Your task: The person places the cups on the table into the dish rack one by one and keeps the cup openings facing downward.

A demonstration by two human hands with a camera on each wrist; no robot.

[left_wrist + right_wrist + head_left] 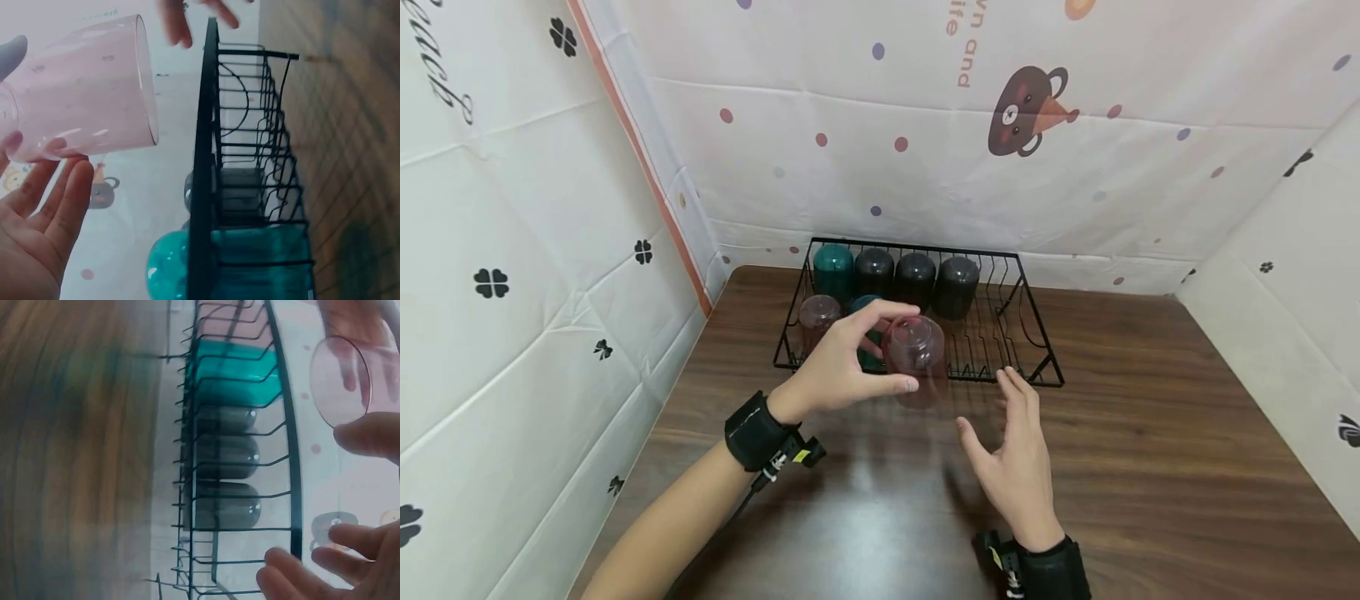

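Pink translucent cup (916, 360) is held upside down in the left hand (842, 362), thumb and fingers (891, 312) curled round its body, just above the front rail of the black wire rack (1045, 367). In the left wrist view the cup (81, 94) is tilted, its open rim facing the rack's front rail (203, 187), not touching it. Right hand (1018, 454) hovers just right of the cup and in front of the rack, fingers straight and spread, holding nothing; fingertips sit near the rail, contact cannot be told. Right wrist view shows the cup's round base (340, 381) with the right fingers (369, 434) near it, blur too heavy to say if they touch. Inside the rack, all upside down: teal cup (833, 268) at the back left corner, then three dark cups (915, 277) in a row along the back rail to its right. Second pink cup (817, 321) stands at the rack's front left, and another teal cup (868, 333) beside it is mostly hidden behind the left hand. Right half of the rack is bare wire slots. Rack sits on the dark wood surface (1150, 467), near the back wall cloth (1075, 192). Black wrist straps on both arms.
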